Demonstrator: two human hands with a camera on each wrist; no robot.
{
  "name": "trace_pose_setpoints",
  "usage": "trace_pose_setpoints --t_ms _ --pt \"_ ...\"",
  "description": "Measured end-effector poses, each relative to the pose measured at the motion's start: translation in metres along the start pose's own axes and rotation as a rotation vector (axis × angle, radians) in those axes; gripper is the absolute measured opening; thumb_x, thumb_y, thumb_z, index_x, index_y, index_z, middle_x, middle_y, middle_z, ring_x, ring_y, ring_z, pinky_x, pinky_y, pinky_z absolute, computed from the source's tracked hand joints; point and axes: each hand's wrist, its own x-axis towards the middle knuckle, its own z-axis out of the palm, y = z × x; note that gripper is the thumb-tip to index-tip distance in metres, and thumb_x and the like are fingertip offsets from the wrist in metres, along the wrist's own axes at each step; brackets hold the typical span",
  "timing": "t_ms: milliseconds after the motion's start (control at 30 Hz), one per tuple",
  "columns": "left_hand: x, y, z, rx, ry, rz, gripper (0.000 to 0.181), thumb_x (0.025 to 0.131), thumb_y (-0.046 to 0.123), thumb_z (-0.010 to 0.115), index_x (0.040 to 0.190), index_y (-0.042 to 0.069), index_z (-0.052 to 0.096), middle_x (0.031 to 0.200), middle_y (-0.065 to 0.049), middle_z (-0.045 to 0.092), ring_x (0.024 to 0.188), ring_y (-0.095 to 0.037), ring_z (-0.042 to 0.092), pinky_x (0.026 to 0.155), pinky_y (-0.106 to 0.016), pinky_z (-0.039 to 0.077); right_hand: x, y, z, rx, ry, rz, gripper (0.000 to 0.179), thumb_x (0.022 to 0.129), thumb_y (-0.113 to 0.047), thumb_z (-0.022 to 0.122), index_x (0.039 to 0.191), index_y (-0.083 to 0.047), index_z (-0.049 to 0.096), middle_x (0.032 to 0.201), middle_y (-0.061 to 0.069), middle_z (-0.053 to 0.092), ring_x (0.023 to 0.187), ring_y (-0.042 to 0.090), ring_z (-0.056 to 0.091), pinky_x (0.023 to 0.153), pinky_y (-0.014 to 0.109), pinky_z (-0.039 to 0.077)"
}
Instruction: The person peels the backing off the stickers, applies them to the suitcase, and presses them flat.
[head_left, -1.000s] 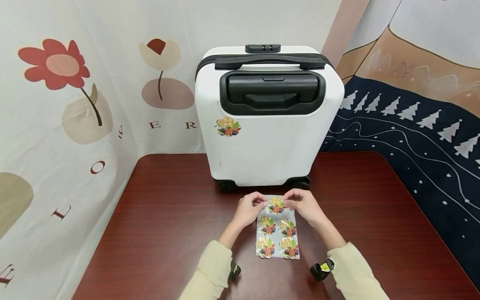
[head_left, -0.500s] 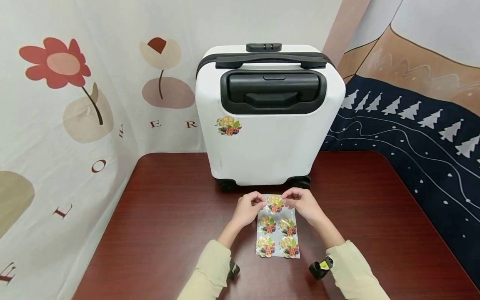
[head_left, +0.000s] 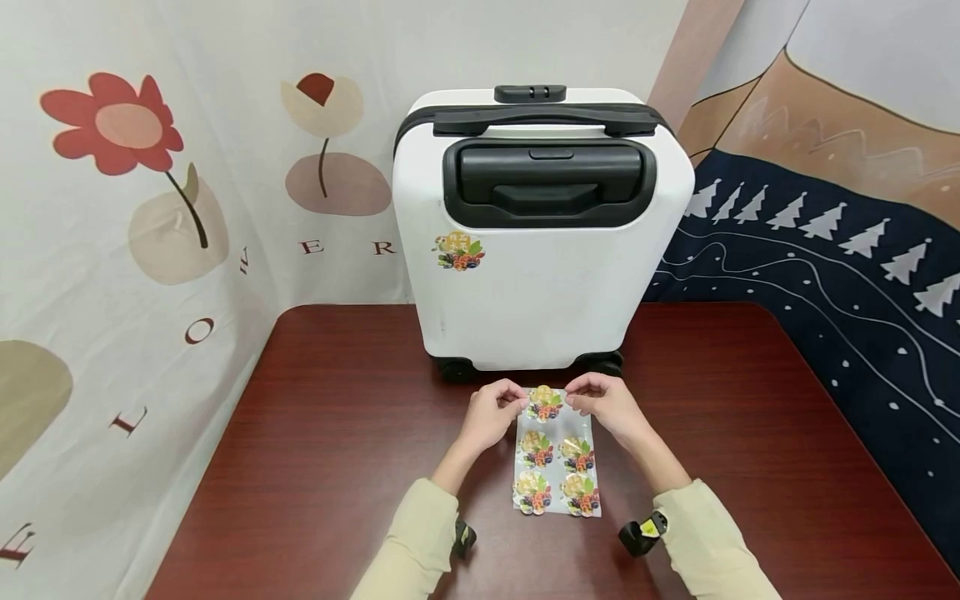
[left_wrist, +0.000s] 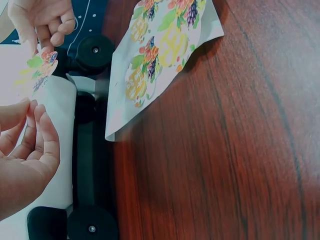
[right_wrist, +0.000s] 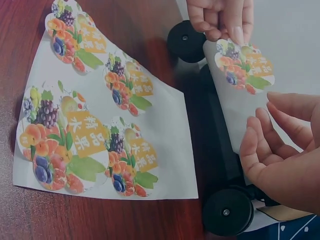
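My left hand [head_left: 487, 415] pinches the left edge of a scalloped fruit sticker [head_left: 545, 402] between thumb and fingertips. My right hand [head_left: 611, 410] is opposite, its bent fingers loosely apart, with thumb and index fingertip right at the sticker's other edge in the right wrist view. Beneath lies the white sticker sheet [head_left: 557, 492], bearing several more fruit stickers, its edge curling up in the left wrist view. Just behind both hands stands a white suitcase [head_left: 532, 300] with a matching sticker [head_left: 458, 251] on its upper left face.
The suitcase stands on black wheels [head_left: 455, 370] on a dark red wooden table [head_left: 337, 433]. It has a black recessed handle [head_left: 551, 179]. Printed fabric [head_left: 247, 83] hangs behind the table and at both sides. Black wrist cameras [head_left: 639, 537] sit under the sleeves.
My left hand and the pinched sticker have shifted a little left, away from my right fingertips. My right hand has hardly moved. The sheet and suitcase stay put.
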Motion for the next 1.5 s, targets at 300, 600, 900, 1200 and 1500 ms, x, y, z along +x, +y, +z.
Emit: trace_pose_setpoints --t_ms 300,600,900,1200,1500 --pt "0.001 0.001 -0.002 -0.014 -0.009 -0.012 0.009 0.086 0.01 0.062 0.082 0.002 0.063 0.072 -0.001 0.061 0.063 -0.008 0.053 0.053 -0.021 0.044 0.002 0.0 0.006 -0.022 -0.03 -0.029 0.011 0.081 -0.002 0.065 0.088 0.005 0.063 0.076 0.012 0.062 0.068 0.02 0.057 0.067 0.047 0.049" --pt "0.002 0.003 -0.004 -0.02 0.014 0.02 0.005 0.085 0.007 0.063 0.082 0.003 0.064 0.072 -0.002 0.062 0.064 -0.015 0.057 0.052 -0.02 0.045 0.004 -0.004 0.007 -0.05 -0.026 -0.065 0.007 0.081 0.0 0.064 0.085 0.005 0.063 0.07 0.011 0.059 0.063 0.027 0.054 0.061 0.037 0.048" --pt "0.006 0.008 -0.012 -0.005 0.036 0.045 0.004 0.085 0.007 0.063 0.082 0.005 0.065 0.074 -0.002 0.062 0.067 -0.013 0.057 0.059 -0.023 0.046 0.006 -0.017 0.008 -0.061 -0.013 -0.093 0.006 0.082 0.0 0.064 0.085 0.005 0.062 0.068 0.011 0.057 0.06 0.021 0.052 0.058 0.032 0.047" --pt "0.012 0.018 -0.023 -0.021 0.068 0.069 0.004 0.084 0.008 0.064 0.083 0.004 0.066 0.077 -0.005 0.064 0.07 -0.015 0.059 0.065 -0.025 0.048 0.011 -0.03 0.009 -0.054 0.009 -0.113 0.006 0.082 0.001 0.063 0.087 0.004 0.063 0.075 0.017 0.061 0.067 0.033 0.054 0.059 0.028 0.046" --pt "0.022 0.035 -0.038 -0.001 0.079 0.093 0.005 0.085 0.009 0.064 0.085 0.005 0.066 0.08 -0.004 0.065 0.073 -0.015 0.06 0.07 -0.028 0.05 0.014 -0.048 0.011 -0.042 0.026 -0.145 0.007 0.082 0.001 0.063 0.088 0.004 0.062 0.076 0.009 0.062 0.067 0.021 0.056 0.062 0.035 0.049"
